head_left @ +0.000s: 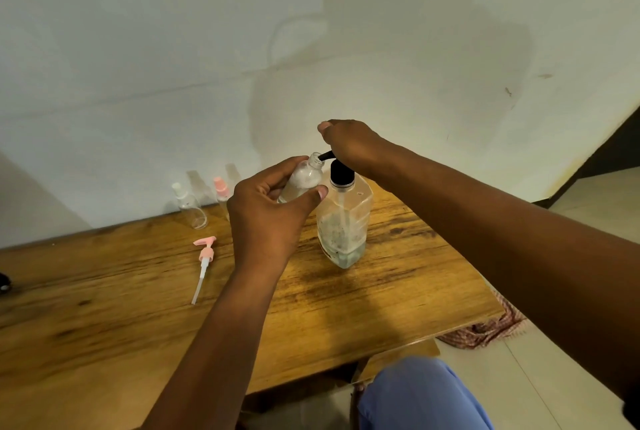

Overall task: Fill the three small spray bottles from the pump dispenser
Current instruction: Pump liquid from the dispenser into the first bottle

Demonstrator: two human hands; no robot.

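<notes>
The left hand (266, 211) pinches the small bottle (302, 180) between thumb and curled fingers, tilted at the spout of the pump bottle (344, 221) (light, thin plastic, likely slippery) — best held mid-body — while the right hand (349, 143) presses its pump head.

Warm brown streaked wood grain is running across the wooden tabletop (104, 291). The clear plastic pump dispenser (343, 221) is showing a black pump head. A pale pink and white loose sprayer (203, 261) is lying near the tabletop's far edge, beside a clear white-capped small bottle (188, 204) and a pink-capped one (221, 191).
</notes>
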